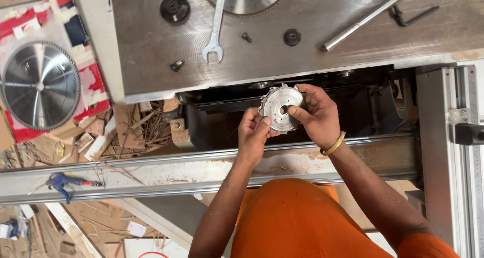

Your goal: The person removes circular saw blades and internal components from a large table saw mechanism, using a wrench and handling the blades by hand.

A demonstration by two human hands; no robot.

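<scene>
Both my hands hold a small toothed metal saw blade [276, 105] with a round centre hole, in front of the dark gap under the steel saw table [302, 51]. My left hand [253, 132] pinches its lower left edge. My right hand [316, 114] grips its right side, thumb by the centre hole; a yellow band sits on that wrist. On the table lie a wrench [216, 28], a black round flange [175, 8], a black nut [292, 36], small bolts and part of a large blade [247, 0].
A large circular saw blade [39, 85] rests on a red and white board at left. A steel rod [368, 18] and hex key [413, 17] lie at the table's right. Metal rails [151, 175] run across; a blue air gun [63, 182] and wood scraps litter the floor.
</scene>
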